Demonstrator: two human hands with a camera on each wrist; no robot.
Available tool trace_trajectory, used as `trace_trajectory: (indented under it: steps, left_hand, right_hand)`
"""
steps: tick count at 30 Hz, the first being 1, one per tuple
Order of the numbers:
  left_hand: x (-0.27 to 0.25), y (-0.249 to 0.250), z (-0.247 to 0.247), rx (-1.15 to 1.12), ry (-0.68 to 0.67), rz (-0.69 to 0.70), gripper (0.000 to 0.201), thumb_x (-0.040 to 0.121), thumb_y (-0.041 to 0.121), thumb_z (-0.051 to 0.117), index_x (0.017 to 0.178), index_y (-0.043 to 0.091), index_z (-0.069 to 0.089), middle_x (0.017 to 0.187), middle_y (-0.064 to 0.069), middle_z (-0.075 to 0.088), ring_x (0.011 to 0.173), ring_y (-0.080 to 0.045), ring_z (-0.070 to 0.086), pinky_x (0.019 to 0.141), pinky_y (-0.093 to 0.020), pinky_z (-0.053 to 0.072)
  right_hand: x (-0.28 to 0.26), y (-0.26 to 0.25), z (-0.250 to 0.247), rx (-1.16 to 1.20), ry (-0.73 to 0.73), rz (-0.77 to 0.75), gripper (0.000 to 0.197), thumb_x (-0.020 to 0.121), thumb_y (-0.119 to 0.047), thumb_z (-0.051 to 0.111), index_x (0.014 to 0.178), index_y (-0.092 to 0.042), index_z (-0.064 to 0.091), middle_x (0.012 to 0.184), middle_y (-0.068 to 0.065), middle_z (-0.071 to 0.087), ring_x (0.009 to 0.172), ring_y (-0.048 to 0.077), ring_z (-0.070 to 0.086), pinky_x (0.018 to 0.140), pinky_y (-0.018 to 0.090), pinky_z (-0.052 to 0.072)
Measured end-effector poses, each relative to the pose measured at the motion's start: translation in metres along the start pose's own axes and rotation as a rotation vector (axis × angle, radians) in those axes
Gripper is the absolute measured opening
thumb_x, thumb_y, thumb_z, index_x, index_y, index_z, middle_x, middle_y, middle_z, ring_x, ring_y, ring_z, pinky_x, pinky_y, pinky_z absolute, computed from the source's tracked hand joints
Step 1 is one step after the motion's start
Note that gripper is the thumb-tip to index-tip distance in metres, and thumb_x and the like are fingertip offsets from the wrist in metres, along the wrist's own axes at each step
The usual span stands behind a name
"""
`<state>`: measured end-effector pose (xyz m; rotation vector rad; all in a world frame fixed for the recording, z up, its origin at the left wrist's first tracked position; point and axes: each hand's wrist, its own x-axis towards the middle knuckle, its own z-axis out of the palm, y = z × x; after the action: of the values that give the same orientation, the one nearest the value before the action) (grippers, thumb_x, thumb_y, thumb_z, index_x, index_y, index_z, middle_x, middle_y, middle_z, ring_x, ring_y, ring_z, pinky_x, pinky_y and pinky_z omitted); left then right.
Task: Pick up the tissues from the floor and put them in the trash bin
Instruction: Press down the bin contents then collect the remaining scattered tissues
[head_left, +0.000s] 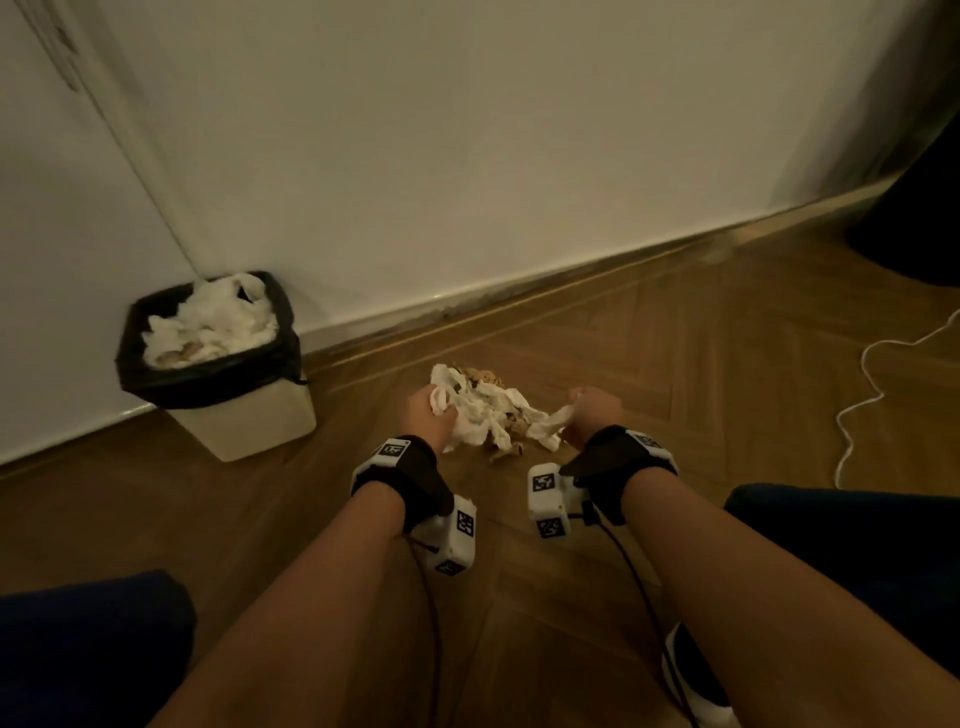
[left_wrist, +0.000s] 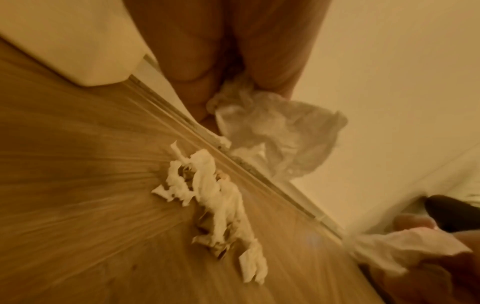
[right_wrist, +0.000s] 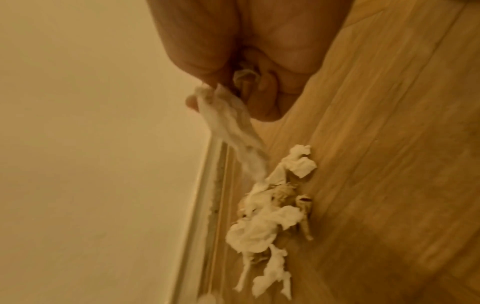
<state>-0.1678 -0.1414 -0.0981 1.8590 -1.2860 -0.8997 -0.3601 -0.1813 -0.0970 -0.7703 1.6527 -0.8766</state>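
A heap of crumpled white tissues (head_left: 488, 415) mixed with brownish scraps lies on the wooden floor between my hands. My left hand (head_left: 428, 415) grips a crumpled tissue (left_wrist: 275, 131) lifted above the heap (left_wrist: 215, 199). My right hand (head_left: 592, 415) pinches a long strip of tissue (right_wrist: 233, 131) that trails down to the heap (right_wrist: 270, 216). The trash bin (head_left: 249, 415), beige with a black liner, stands at the left by the wall, filled with white tissues (head_left: 208, 322).
A white wall with a skirting board (head_left: 571, 275) runs behind the heap. A white cable (head_left: 883, 384) snakes over the floor at the right. A dark object (head_left: 914, 208) sits in the far right corner. My knees (head_left: 88, 634) frame the bottom.
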Motion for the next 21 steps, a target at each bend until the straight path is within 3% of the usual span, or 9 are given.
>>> trace_trajectory:
  steps: [2, 4, 7, 10, 12, 14, 16, 17, 21]
  left_hand:
    - [-0.005, 0.021, -0.017, 0.012, 0.026, 0.013, 0.016, 0.092, 0.007, 0.049, 0.098, 0.0, 0.061, 0.097, -0.015, 0.059, 0.095, -0.029, 0.057, 0.074, -0.025, 0.038]
    - [-0.011, 0.042, -0.034, -0.106, 0.058, 0.07, 0.013, 0.09, 0.004, 0.051, 0.091, 0.003, 0.064, 0.104, -0.016, 0.063, 0.097, -0.028, 0.058, 0.079, -0.024, 0.043]
    - [-0.026, 0.074, -0.058, -0.148, 0.109, 0.178, 0.017, 0.087, 0.0, 0.054, 0.082, 0.013, 0.064, 0.093, -0.004, 0.062, 0.08, -0.013, 0.054, 0.057, -0.005, 0.039]
    - [-0.042, 0.098, -0.082, -0.244, 0.186, 0.234, 0.027, 0.087, -0.003, 0.051, 0.074, 0.02, 0.06, 0.086, -0.001, 0.059, 0.079, -0.016, 0.053, 0.063, -0.018, 0.041]
    - [-0.051, 0.109, -0.101, -0.278, 0.196, 0.251, 0.026, 0.087, -0.001, 0.047, 0.081, 0.019, 0.061, 0.088, -0.005, 0.057, 0.081, -0.019, 0.052, 0.068, -0.022, 0.04]
    - [-0.064, 0.123, -0.12, -0.33, 0.141, 0.231, 0.016, 0.093, 0.015, 0.047, 0.091, 0.02, 0.062, 0.091, -0.006, 0.055, 0.085, -0.023, 0.051, 0.073, -0.029, 0.044]
    - [-0.077, 0.136, -0.138, -0.32, 0.082, 0.224, 0.039, 0.098, 0.041, 0.035, 0.108, 0.016, 0.063, 0.109, -0.006, 0.056, 0.104, -0.025, 0.05, 0.093, -0.038, 0.04]
    - [-0.083, 0.142, -0.146, -0.314, 0.072, 0.219, 0.049, 0.1, 0.042, 0.026, 0.118, 0.012, 0.061, 0.122, -0.009, 0.054, 0.114, -0.027, 0.048, 0.1, -0.038, 0.035]
    - [-0.094, 0.163, -0.172, -0.12, 0.163, 0.24, 0.044, 0.101, 0.013, 0.031, 0.144, 0.005, 0.029, 0.15, -0.016, 0.029, 0.137, -0.028, 0.03, 0.108, -0.025, 0.023]
  right_hand:
    - [-0.021, -0.019, 0.006, 0.151, -0.099, 0.015, 0.014, 0.09, -0.027, 0.048, 0.078, -0.02, 0.05, 0.091, 0.0, 0.052, 0.057, 0.011, 0.062, 0.071, 0.026, 0.054]
    - [-0.038, -0.034, 0.01, 0.21, -0.165, 0.004, 0.021, 0.089, -0.037, 0.052, 0.076, -0.021, 0.048, 0.084, 0.002, 0.053, 0.069, 0.017, 0.056, 0.087, 0.038, 0.052]
    - [-0.072, -0.061, 0.014, 0.297, -0.251, -0.097, 0.017, 0.091, -0.012, 0.055, 0.078, -0.02, 0.047, 0.083, 0.002, 0.052, 0.072, 0.016, 0.055, 0.062, 0.027, 0.056]
    - [-0.097, -0.084, 0.01, 0.381, -0.298, -0.151, 0.026, 0.093, 0.007, 0.042, 0.079, -0.014, 0.047, 0.086, 0.007, 0.051, 0.072, 0.017, 0.054, 0.05, 0.021, 0.054]
    - [-0.12, -0.1, 0.007, 0.444, -0.327, -0.178, 0.03, 0.094, 0.011, 0.032, 0.08, -0.007, 0.05, 0.081, 0.012, 0.053, 0.069, 0.02, 0.054, 0.043, 0.021, 0.052]
    - [-0.142, -0.116, 0.003, 0.35, -0.321, -0.246, 0.034, 0.093, 0.015, 0.028, 0.089, -0.002, 0.057, 0.072, 0.013, 0.052, 0.056, 0.018, 0.047, 0.035, 0.016, 0.041]
    - [-0.16, -0.131, -0.001, 0.256, -0.316, -0.313, 0.038, 0.094, 0.012, 0.025, 0.11, 0.0, 0.057, 0.066, 0.009, 0.048, 0.048, 0.014, 0.037, 0.034, 0.016, 0.029]
    - [-0.169, -0.139, -0.002, 0.229, -0.325, -0.321, 0.036, 0.097, 0.007, 0.026, 0.117, -0.001, 0.056, 0.064, 0.008, 0.045, 0.047, 0.014, 0.034, 0.035, 0.016, 0.027]
    - [-0.198, -0.166, 0.0, 0.161, -0.426, -0.333, 0.032, 0.097, -0.031, 0.048, 0.114, -0.005, 0.055, 0.061, 0.002, 0.028, 0.05, 0.012, 0.021, 0.046, 0.025, 0.02]
